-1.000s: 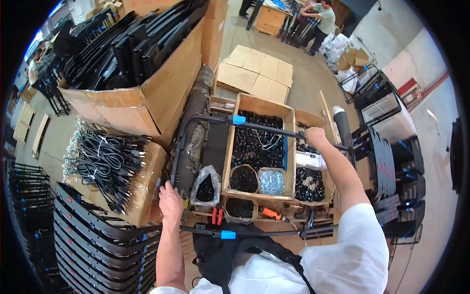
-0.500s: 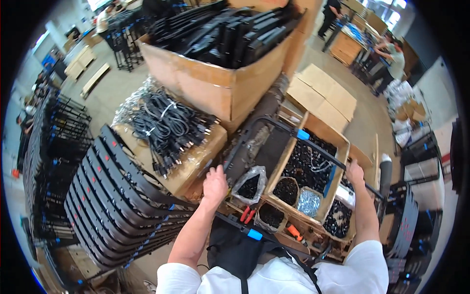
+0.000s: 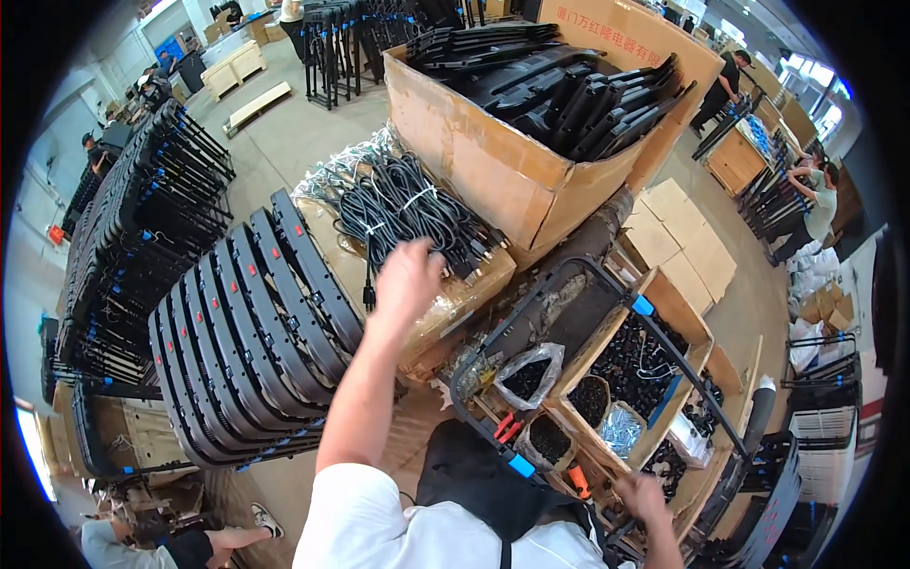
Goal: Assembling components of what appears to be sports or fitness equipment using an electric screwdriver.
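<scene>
My left hand (image 3: 408, 277) is over the near side of a pile of black power cords (image 3: 417, 204), its fingers loosely bent and apart. Whether they touch a cord I cannot tell. The cords are bundled with white ties and lie on a cardboard box (image 3: 453, 305). My right hand (image 3: 646, 500) is low over the right part of the workbench, close to an orange-handled tool (image 3: 579, 480); motion blur hides its fingers. A black tubular frame (image 3: 689, 365) with blue clips lies across the parts bins, apart from my left hand.
A large carton (image 3: 474, 142) of black plastic parts stands behind the cords. Curved dark panels (image 3: 251, 327) are stacked at left. A wooden bin (image 3: 701, 334) holds black fittings, with a bag of silver screws (image 3: 621, 429) and red-handled pliers (image 3: 508, 427) nearby. Other people work farther off.
My left hand has left the tubular frame's left side and gone up and left to the cords. My right hand has come off its right side, down toward me. The view has shifted.
</scene>
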